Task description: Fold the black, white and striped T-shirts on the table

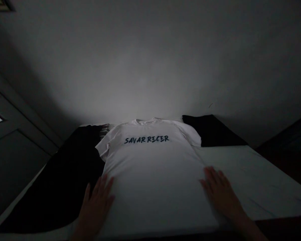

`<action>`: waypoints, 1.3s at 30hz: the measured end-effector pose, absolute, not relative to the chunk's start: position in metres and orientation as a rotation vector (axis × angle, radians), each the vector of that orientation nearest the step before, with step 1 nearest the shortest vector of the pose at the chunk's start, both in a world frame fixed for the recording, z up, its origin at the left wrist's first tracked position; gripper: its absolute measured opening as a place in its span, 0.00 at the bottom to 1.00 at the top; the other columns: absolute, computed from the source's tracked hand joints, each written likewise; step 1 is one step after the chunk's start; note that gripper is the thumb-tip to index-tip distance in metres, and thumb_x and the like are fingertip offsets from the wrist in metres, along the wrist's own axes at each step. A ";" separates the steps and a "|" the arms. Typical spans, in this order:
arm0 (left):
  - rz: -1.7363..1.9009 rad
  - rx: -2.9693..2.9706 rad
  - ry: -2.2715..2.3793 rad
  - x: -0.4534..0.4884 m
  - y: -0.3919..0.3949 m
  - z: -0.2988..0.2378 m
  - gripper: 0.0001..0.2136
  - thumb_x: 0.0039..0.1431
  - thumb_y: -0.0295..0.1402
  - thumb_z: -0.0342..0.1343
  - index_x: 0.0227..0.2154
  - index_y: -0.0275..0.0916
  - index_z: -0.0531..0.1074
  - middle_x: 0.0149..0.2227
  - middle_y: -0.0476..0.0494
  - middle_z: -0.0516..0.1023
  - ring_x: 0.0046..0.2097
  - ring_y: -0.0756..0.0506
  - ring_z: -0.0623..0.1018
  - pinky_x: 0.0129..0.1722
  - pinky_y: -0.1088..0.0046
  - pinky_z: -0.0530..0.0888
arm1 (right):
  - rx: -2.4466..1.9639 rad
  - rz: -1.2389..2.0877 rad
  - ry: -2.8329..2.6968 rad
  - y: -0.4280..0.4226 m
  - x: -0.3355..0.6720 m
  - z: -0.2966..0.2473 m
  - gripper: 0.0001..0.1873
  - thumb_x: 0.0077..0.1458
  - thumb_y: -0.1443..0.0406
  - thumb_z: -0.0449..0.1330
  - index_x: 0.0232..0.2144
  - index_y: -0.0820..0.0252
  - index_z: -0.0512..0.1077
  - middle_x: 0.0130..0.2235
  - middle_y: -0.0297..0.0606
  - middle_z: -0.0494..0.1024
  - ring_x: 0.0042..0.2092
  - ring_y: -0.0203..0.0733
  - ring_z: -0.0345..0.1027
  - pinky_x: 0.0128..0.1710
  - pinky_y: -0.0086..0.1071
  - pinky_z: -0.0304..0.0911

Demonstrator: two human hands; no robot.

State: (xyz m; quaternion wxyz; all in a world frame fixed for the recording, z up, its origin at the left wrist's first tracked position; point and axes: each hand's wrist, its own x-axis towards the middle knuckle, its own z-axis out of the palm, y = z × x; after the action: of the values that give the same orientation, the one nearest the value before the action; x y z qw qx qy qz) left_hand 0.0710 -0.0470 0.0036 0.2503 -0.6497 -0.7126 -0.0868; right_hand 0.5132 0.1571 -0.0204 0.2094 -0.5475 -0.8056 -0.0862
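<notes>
Far left: door (17, 134), then black cloth (57, 180) spread along the left of the pale top (263, 180). A bit of striped cloth (104, 131) shows at its far end, by the shirt's left sleeve.

Left hand (96, 204): palm down, fingers extended and slightly spread, gripping nothing I can see. It sits at the shirt's left side edge, fingertips over the fabric, back of the hand against the black cloth in view.

Shirt (153, 180): center, white, face up, between the hands. Long axis runs straight away from the person: collar at the far end near the wall (150, 60), body toward the near edge. Print (146, 139) goes across the chest, beyond both hands. Sleeves out to either side.

Right hand (220, 192): at the right side edge, fingers extended, thumb toward the shirt, not closed on anything visible. Roughly level with the left; fingertips a touch nearer the collar. Neither hand is clearly closer. Too dim to confirm contact pressure.

Far right: dark folded cloth (213, 130) beyond the right sleeve, which overlaps its corner.
</notes>
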 end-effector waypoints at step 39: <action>-0.187 -1.966 -2.279 0.023 0.290 0.030 0.23 0.69 0.37 0.42 0.65 0.42 0.60 0.68 0.39 0.59 0.67 0.34 0.60 0.64 0.49 0.61 | -1.158 0.087 -2.790 0.424 0.281 0.011 0.29 0.68 0.55 0.44 0.67 0.56 0.55 0.70 0.42 0.51 0.70 0.47 0.43 0.67 0.47 0.42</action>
State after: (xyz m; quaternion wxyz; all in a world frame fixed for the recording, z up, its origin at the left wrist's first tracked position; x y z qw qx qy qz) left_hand 0.0232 0.2899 0.0296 0.0631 -0.6507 -0.7542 -0.0617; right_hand 0.2806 0.4235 0.0109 0.0598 -0.3826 -0.9215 0.0288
